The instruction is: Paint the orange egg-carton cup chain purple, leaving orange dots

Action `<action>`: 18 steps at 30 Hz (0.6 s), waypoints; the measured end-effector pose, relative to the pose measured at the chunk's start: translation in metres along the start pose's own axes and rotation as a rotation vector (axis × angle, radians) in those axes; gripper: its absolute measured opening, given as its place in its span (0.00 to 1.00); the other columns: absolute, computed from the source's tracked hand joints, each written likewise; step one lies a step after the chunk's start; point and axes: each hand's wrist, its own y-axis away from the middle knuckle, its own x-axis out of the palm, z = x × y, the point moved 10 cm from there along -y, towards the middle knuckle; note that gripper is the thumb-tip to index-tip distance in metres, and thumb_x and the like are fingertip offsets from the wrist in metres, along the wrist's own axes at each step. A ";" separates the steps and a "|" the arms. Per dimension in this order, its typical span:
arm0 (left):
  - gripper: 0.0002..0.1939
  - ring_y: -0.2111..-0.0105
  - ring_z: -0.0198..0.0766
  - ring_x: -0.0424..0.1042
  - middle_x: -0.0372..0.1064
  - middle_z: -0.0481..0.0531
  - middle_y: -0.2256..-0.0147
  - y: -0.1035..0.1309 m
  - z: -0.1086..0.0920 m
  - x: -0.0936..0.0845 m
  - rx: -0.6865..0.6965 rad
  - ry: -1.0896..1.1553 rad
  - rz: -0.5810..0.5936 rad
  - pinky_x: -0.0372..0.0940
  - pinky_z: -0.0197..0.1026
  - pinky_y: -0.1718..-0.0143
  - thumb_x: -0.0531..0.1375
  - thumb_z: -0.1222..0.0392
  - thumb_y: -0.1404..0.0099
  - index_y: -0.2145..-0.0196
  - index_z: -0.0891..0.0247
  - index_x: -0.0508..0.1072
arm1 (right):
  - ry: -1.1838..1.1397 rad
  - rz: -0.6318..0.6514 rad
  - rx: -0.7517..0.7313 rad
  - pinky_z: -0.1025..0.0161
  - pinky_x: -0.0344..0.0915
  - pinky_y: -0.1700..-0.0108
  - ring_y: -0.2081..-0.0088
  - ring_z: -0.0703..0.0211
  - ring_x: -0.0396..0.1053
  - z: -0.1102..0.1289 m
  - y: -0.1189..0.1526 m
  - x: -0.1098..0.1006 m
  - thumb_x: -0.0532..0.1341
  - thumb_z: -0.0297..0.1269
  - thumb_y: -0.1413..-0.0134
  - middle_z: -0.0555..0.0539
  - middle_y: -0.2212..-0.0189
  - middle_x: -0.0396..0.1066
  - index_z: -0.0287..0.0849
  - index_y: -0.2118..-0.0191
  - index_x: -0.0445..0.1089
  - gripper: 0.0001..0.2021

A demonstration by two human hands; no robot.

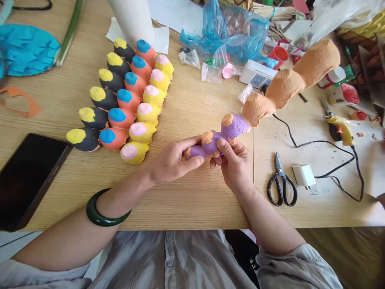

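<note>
Egg-cup chain: runs from the middle of the desk up to the right, its near end between both hands.
Egg-cup rows: left of the chain.
Phone: at the left edge, nearer than the rows.
Scissors: right of the hands, charger just beside them.
Glue gun: behind the charger.
Power strip: behind the chain.

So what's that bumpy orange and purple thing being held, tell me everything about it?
The bumpy chain of egg-carton cups looks like rough paper pulp. It has five rounded segments in a row: three big plain orange ones at the far end, then two smaller ones painted purple with orange tips. It slants up and to the right above the pale wooden table. The left hand pinches the smallest purple end, and the right hand grips beside it from below. The orange end touches nothing.
</note>
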 end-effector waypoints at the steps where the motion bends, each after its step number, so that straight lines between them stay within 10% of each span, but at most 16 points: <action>1: 0.16 0.74 0.34 0.64 0.75 0.48 0.68 0.000 0.001 0.000 -0.009 -0.002 0.004 0.58 0.37 0.75 0.62 0.56 0.26 0.45 0.63 0.80 | -0.001 0.001 0.004 0.67 0.70 0.78 0.80 0.68 0.59 0.000 0.000 0.000 0.81 0.57 0.44 0.56 0.78 0.70 0.45 0.70 0.74 0.24; 8: 0.11 0.80 0.30 0.54 0.62 0.41 0.76 0.000 -0.003 -0.006 0.023 -0.032 -0.034 0.51 0.36 0.80 0.64 0.62 0.33 0.53 0.61 0.78 | 0.005 0.005 0.002 0.67 0.71 0.77 0.79 0.68 0.59 -0.001 0.004 0.002 0.81 0.56 0.43 0.56 0.77 0.69 0.45 0.69 0.74 0.22; 18: 0.09 0.65 0.39 0.79 0.83 0.50 0.63 -0.001 -0.004 -0.005 -0.001 -0.017 -0.072 0.72 0.37 0.65 0.64 0.60 0.33 0.56 0.62 0.77 | 0.002 0.027 -0.002 0.67 0.71 0.77 0.79 0.68 0.59 -0.002 0.004 0.007 0.81 0.55 0.43 0.56 0.77 0.70 0.45 0.70 0.74 0.23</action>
